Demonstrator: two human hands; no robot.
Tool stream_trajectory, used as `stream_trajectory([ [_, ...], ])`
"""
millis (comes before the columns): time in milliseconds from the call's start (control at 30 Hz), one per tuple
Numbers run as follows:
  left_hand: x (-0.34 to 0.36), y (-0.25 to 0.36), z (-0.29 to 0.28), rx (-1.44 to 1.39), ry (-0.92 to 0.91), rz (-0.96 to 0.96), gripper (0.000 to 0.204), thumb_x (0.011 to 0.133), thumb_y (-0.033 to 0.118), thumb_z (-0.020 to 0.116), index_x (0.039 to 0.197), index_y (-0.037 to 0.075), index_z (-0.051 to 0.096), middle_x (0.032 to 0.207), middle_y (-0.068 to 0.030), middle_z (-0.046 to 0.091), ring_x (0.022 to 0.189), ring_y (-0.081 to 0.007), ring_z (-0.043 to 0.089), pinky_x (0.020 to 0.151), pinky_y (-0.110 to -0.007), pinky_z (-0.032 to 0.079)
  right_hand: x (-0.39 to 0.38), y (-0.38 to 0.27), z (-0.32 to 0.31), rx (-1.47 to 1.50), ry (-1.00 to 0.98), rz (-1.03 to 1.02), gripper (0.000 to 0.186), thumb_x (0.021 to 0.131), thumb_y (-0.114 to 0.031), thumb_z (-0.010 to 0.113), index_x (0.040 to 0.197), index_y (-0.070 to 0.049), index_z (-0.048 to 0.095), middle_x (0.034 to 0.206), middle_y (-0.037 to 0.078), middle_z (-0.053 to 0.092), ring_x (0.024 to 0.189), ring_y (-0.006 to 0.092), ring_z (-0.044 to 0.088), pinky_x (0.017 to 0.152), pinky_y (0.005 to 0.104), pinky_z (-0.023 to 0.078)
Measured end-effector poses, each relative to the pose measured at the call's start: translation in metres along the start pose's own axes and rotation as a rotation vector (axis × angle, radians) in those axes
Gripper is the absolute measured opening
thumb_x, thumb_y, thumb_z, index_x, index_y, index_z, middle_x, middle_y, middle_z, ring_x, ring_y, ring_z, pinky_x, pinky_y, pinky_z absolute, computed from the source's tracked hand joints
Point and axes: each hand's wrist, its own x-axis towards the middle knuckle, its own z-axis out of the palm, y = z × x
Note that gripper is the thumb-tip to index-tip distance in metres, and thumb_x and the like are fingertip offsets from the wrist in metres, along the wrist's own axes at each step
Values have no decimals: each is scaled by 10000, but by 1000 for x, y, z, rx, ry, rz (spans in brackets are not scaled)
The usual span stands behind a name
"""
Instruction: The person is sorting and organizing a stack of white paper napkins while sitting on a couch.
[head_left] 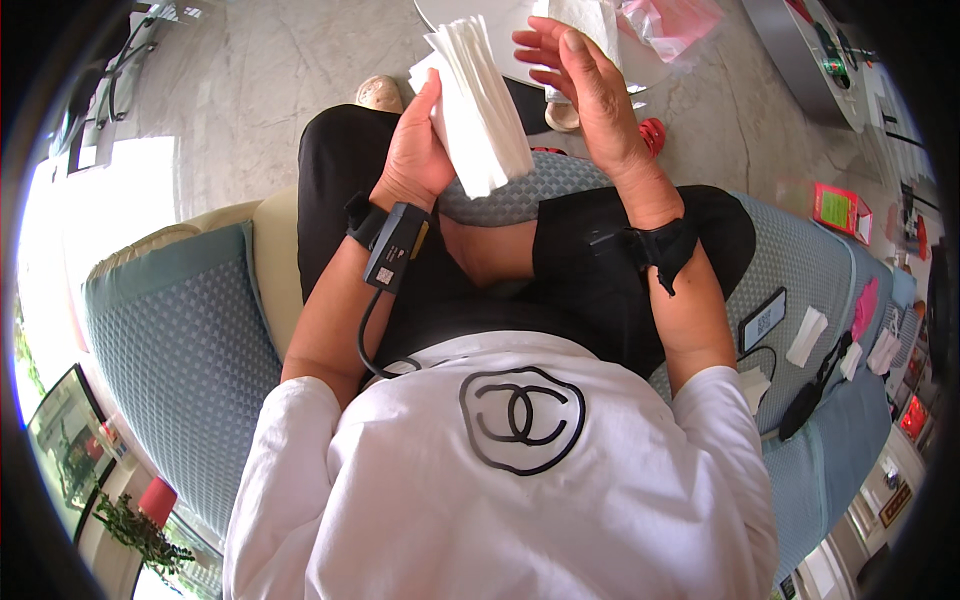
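A thick stack of folded white paper tissues (478, 110) is gripped in my left hand (418, 150), its thumb along the near left side. The stack tilts, its upper end leaning left and its layers slightly fanned there. To the right, my right hand (590, 85) is raised with fingers apart and nothing in it, not touching the stack. Just beyond that hand, more white tissue (590, 22) lies on a pale round table (460, 12). A black strap is around each wrist, and the left one carries a small black box (398, 248) with a cable.
Crumpled pink plastic packaging (672, 25) lies on the table's right part. I sit on a sofa with a blue quilted cover (190, 350). To my right on it are a phone (763, 318), a folded tissue (806, 335) and a dark long object (812, 392). A red box (842, 212) stands beyond.
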Motion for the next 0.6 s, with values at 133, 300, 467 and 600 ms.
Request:
stream_trajectory([
  [133,3,1,1,11,127,214,464,904,366,435,1226,34,400,1186,-113,503,1074,-238,492,925,-363,395,-4,7,2,84,-175,100,721,817,-594,447,1201,16,437,1061,124,550,980,168,540,868,284,416],
  [300,6,2,-7,-9,211,284,501,905,400,406,1251,38,374,1222,-117,470,1117,-255,451,970,-370,343,-11,16,13,-6,-265,80,619,770,-399,641,1186,17,451,1033,148,569,916,188,578,766,269,488],
  [467,5,1,-7,41,204,354,542,900,447,393,1269,52,356,1247,-103,448,1149,-251,418,1002,-367,298,-12,23,13,-149,-188,79,487,717,-221,710,1111,-2,524,935,134,624,848,207,621,757,279,497],
  [600,4,1,-4,16,169,355,514,903,391,425,1253,21,359,1229,-107,457,1127,-246,437,976,-374,326,-12,15,18,-220,-85,4,391,711,-182,700,1029,1,564,903,140,636,816,236,632,738,289,500],
])
